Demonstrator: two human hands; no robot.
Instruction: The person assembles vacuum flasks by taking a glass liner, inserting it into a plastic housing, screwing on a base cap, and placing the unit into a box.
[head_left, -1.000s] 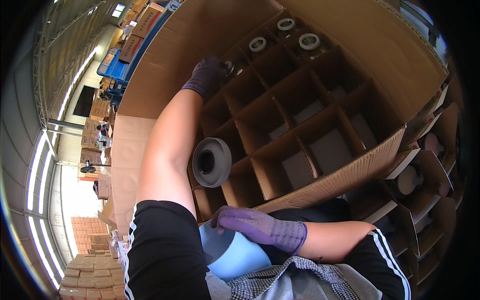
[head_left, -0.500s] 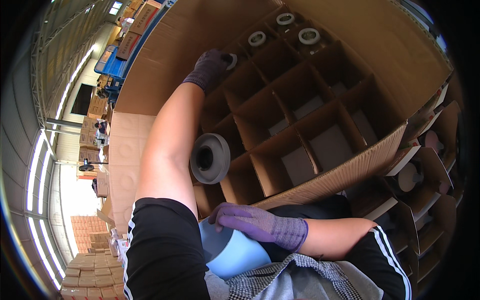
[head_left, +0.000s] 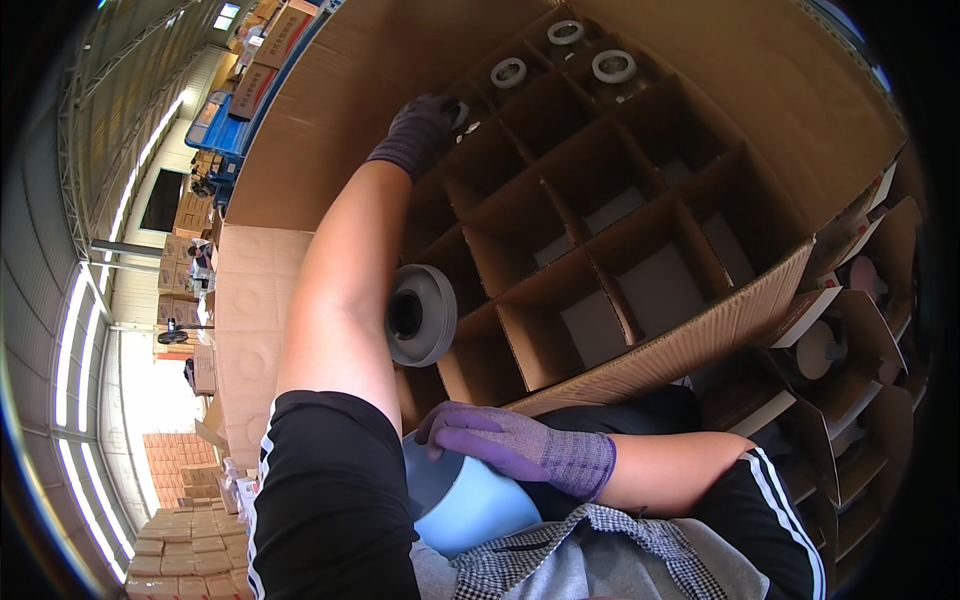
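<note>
My left hand, in a purple-grey knit glove, reaches to the far left compartments of a large cardboard box. Its fingers curl over the pale round rim of a glass jar, mostly hidden by the hand. A small pale piece shows beside the fingertips. Near my left forearm, a stack of grey round rings with a dark central hole sits over the dividers. Close to my body, my right hand, gloved alike, lies closed over the rim of a light-blue tub.
Cardboard dividers split the box into cells. Three white-rimmed glass jars stand in the far cells. To the right are more divided cartons holding round pieces. Stacked cartons and a fan stand left in the hall.
My left fingers have shifted slightly on the jar rim, and a small pale piece now shows beside them. The right hand stays on the tub. The view has tilted a little.
</note>
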